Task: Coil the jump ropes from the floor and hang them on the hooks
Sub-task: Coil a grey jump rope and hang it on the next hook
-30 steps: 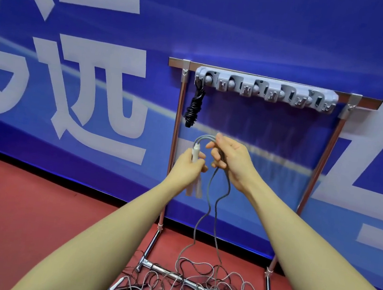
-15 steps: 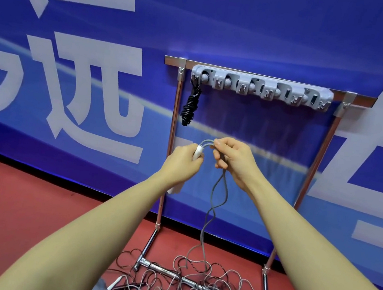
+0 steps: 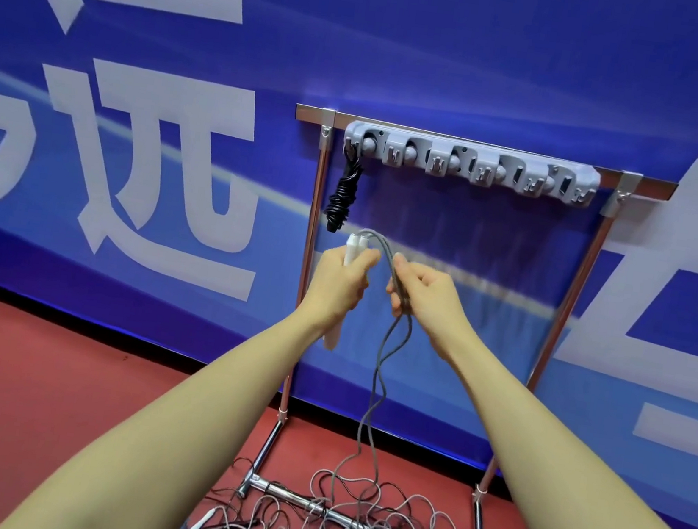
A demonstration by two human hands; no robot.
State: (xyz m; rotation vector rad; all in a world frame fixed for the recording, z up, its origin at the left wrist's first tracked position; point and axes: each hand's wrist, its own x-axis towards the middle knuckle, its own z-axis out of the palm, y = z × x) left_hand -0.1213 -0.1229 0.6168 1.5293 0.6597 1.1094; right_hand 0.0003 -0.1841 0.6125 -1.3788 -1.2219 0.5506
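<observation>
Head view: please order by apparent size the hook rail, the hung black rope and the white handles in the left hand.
1. Hook rail
2. Black rope
3. White handles, though the left hand hides part of them.

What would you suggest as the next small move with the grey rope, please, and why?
Probably bring the right hand across to lay its loop of grey rope into the left hand, beside the white handles. Most of the rope trails down to the tangle on the floor, so no coil is ready for the hook rail.
</observation>
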